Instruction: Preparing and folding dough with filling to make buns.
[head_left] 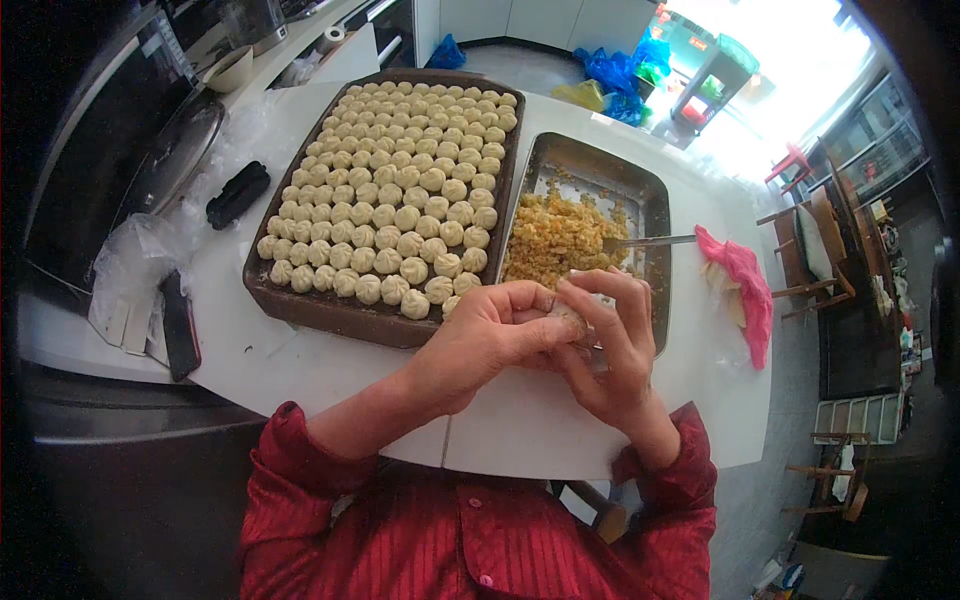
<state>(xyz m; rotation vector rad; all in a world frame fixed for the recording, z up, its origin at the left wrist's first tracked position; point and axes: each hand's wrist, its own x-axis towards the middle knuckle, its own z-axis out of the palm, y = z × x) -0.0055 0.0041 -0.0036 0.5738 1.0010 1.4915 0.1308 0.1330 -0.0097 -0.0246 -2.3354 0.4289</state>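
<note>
Over the table's near edge, my left hand (485, 335) and my right hand (615, 350) meet, fingers curled and pinching around a small dumpling (577, 318). Only a pale bit of its dough shows; the fingers hide the rest. Left of them stands a brown tray (345, 325), filled with rows of small pleated dumplings (385, 200). Just beyond my hands is a metal tray (655, 190) holding a mound of crumbly orange-yellow filling (555, 235). A metal utensil (655, 241) rests in the filling, its handle pointing right.
A pink cloth (738, 280) lies at the table's right side. On the left are a phone (180, 325), a black case (238, 195) and clear plastic bags (140, 250). Wooden chairs (805, 250) stand off to the right; blue bags (615, 80) lie on the floor beyond.
</note>
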